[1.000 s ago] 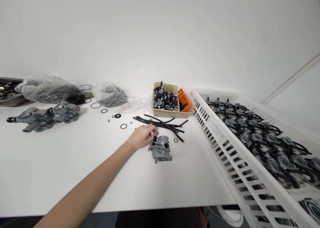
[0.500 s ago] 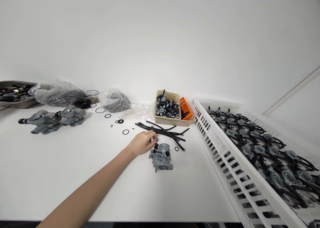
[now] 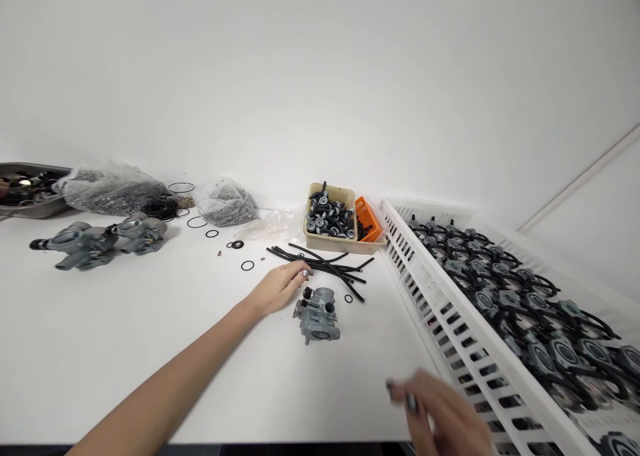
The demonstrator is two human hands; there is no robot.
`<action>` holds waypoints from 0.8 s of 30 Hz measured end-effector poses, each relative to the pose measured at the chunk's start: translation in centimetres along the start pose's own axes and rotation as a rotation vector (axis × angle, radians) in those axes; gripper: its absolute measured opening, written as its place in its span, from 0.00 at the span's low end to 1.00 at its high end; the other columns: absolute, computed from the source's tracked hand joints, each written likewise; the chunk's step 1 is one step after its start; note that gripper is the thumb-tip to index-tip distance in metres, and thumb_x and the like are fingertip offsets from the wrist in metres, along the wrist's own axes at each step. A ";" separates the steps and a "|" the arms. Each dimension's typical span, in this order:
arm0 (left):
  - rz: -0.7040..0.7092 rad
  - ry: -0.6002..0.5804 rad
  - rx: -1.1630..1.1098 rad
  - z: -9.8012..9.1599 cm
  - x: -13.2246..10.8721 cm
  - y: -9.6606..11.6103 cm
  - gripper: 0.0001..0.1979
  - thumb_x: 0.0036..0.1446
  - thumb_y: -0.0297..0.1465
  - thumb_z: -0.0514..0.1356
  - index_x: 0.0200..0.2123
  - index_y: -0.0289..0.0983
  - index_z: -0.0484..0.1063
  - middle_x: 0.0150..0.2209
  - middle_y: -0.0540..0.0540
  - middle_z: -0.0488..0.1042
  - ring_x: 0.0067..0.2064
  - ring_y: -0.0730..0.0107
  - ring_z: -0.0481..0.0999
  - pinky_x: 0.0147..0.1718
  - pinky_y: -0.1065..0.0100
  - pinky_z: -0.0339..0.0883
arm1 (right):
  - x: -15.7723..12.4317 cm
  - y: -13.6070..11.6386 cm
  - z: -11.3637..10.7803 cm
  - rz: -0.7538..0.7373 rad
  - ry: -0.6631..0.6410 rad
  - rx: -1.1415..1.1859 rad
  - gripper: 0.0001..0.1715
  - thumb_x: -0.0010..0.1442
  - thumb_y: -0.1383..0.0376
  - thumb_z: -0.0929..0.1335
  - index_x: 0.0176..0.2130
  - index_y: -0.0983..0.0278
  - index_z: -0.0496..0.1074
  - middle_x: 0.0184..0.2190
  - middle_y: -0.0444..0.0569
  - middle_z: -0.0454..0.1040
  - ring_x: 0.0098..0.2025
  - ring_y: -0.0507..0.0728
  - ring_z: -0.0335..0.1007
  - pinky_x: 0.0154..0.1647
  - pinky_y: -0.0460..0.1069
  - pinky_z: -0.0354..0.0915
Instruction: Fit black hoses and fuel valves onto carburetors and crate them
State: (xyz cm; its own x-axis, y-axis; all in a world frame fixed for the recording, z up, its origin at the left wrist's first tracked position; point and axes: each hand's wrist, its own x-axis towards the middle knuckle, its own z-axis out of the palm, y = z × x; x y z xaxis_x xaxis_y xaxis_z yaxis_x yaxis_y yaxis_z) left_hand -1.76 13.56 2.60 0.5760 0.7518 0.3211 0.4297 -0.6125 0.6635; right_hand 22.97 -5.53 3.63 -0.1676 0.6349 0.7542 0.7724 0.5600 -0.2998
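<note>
My left hand point(image 3: 280, 287) lies on the white table point(image 3: 150, 336) with fingers stretched toward a small grey carburetor point(image 3: 318, 313), fingertips just left of its top and near several black hoses point(image 3: 320, 264). Nothing shows in that hand. My right hand point(image 3: 440, 416) comes up blurred at the bottom edge, near the white crate point(image 3: 450, 323); its fingers are smeared and I cannot make out whether they hold anything.
A beige bin point(image 3: 331, 217) of black and silver parts and an orange basket point(image 3: 368, 217) stand at the back. Two grey carburetors point(image 3: 95, 240), plastic bags point(image 3: 113, 188), loose O-rings point(image 3: 247, 265) and a metal tray point(image 3: 30, 189) lie left. The crate holds several carburetors.
My right hand has risen into view at the bottom right. My left hand's fingers have uncurled and lie flatter beside the carburetor.
</note>
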 end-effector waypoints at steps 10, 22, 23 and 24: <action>-0.030 -0.378 -0.776 1.8 -0.7 0.7 0.47 0.39 0.38 0.71 0.61 0.44 0.54 0.57 0.36 0.64 0.53 0.50 0.70 0.49 0.52 0.65 | 14.5 4.9 6.2 0.462 0.017 0.092 0.13 0.58 0.59 0.63 0.29 0.63 0.72 0.22 0.45 0.75 0.23 0.52 0.68 0.28 0.46 0.61; -0.222 -0.526 -0.964 1.5 -1.0 1.3 0.65 0.28 0.24 0.75 0.65 0.53 0.43 0.62 0.34 0.59 0.56 0.44 0.68 0.40 0.55 0.73 | 18.8 13.1 13.0 0.450 0.013 -0.015 0.11 0.57 0.61 0.63 0.34 0.61 0.74 0.30 0.49 0.77 0.34 0.58 0.72 0.42 0.52 0.64; -0.214 -0.522 -0.947 1.5 -1.0 1.2 0.64 0.27 0.24 0.75 0.65 0.52 0.44 0.61 0.34 0.60 0.57 0.44 0.67 0.42 0.54 0.72 | 19.4 13.2 13.4 0.387 0.020 -0.001 0.12 0.57 0.62 0.63 0.37 0.62 0.74 0.32 0.50 0.76 0.36 0.59 0.72 0.43 0.53 0.64; -0.203 -0.518 -0.933 1.6 -1.0 1.0 0.64 0.26 0.23 0.76 0.65 0.52 0.45 0.60 0.35 0.61 0.57 0.45 0.67 0.44 0.54 0.71 | 20.0 13.2 13.9 0.309 0.018 0.006 0.14 0.57 0.62 0.63 0.41 0.62 0.74 0.35 0.51 0.76 0.40 0.60 0.71 0.45 0.54 0.64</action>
State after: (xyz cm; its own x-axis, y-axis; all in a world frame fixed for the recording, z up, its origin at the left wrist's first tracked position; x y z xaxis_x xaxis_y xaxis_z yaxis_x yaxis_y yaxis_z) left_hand -0.78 11.76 1.86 0.8715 0.4893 -0.0317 -0.0217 0.1031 0.9944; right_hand 21.31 21.92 6.66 0.0852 0.7662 0.6369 0.7815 0.3452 -0.5197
